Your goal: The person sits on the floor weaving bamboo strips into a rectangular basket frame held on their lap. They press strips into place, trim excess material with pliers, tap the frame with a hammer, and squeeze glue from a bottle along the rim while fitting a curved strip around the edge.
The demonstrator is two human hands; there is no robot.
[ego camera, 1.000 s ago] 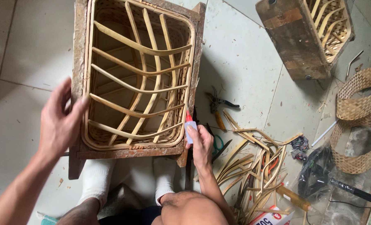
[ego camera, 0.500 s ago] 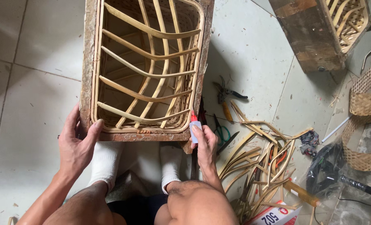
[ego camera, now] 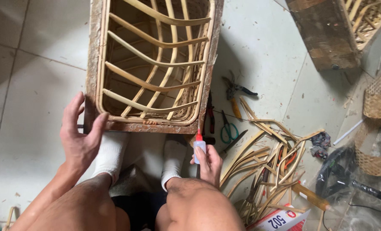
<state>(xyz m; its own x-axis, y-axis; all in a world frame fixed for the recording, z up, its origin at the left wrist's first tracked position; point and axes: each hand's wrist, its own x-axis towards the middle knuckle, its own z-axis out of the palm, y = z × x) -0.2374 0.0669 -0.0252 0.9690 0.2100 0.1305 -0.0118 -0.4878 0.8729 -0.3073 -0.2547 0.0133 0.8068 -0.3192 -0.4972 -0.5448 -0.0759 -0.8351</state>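
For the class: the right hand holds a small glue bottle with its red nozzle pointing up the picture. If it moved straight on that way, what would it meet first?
Probably the basket frame's near wooden edge, just beyond the glue bottle in the right hand; depth is unclear.

The one camera sits on my head and looks steeply down, close over my knees, my left hand (ego camera: 80, 137) and right hand (ego camera: 208, 163). It takes in the tiled floor (ego camera: 23, 107) before me.

A small glue bottle (ego camera: 199, 147), white with a red pointed cap, stands upright just below the near right corner of the wooden frame (ego camera: 93, 64). A white and red carton (ego camera: 280, 220) lies further right, at the bottom edge.
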